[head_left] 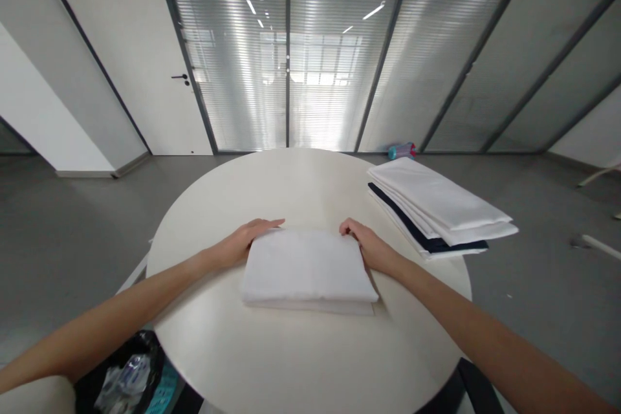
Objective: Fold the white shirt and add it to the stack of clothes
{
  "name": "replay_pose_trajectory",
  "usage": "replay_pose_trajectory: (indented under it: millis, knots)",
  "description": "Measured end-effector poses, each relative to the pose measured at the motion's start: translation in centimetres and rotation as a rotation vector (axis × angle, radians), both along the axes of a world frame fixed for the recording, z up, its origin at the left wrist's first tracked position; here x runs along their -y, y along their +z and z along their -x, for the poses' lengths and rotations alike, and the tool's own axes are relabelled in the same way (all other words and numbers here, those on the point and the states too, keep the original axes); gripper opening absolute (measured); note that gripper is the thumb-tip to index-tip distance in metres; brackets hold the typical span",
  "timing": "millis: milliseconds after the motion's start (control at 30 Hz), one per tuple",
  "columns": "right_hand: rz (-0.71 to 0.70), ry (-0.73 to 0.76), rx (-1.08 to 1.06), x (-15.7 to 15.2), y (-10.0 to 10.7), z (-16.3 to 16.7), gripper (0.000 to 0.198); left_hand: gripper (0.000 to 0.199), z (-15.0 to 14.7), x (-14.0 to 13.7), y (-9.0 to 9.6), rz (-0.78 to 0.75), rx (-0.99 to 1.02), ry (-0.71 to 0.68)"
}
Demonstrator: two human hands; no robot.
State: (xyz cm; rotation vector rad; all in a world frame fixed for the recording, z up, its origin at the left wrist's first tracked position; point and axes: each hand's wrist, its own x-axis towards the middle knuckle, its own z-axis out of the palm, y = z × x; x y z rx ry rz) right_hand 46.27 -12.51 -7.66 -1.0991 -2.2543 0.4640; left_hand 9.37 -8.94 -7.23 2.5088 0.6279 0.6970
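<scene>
A folded white cloth (310, 268) lies flat on the round white table (301, 359) in front of me, its layers showing along the near edge. At its far left corner rests my left hand (247, 239), fingers stretched out along the far edge and touching the fabric. My right hand (366, 242) is at the far right corner, with its fingers curled over and gripping the cloth's edge. The fingertips of the right hand are partly hidden.
On the table's right side, a stack of folded white cloths (436, 197) with a dark navy layer (405, 217) overhangs the edge. A bin with a black liner (155, 343) stands below left. Beyond are a door (130, 52), glass partitions and a small blue-and-red item (400, 151) on the floor.
</scene>
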Motion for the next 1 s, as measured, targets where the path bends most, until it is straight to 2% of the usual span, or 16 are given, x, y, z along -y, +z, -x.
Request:
replay_pose_trajectory:
  millis: [133, 333, 533, 700, 800, 1000]
  knots:
    - [-0.137, 0.116, 0.176, -0.1, 1.0, -0.6, 0.043, 0.052, -0.3, -0.3, -0.1, 0.041, 0.023, 0.001]
    - [-0.147, 0.099, 0.235, -0.9, 0.9, -1.1, 0.046, 0.045, -0.6, -0.3, 0.3, 0.116, 0.081, -0.037]
    - [-0.284, 0.078, 0.354, -0.3, 0.6, -1.5, 0.056, 0.047, -0.6, -0.6, 0.6, 0.141, 0.093, -0.034]
    - [-0.357, 0.073, 0.454, 0.0, 0.1, -1.6, 0.055, 0.041, -0.6, -1.7, 1.0, 0.212, 0.069, -0.082]
    - [-0.361, 0.043, 0.49, 0.1, 0.0, -1.4, 0.055, 0.04, -0.6, -2.5, 1.0, 0.27, 0.079, -0.092]
    - [-0.305, 0.001, 0.515, 0.7, 0.1, -0.6, 0.059, 0.041, -0.9, -3.0, 0.9, 0.499, 0.124, -0.016]
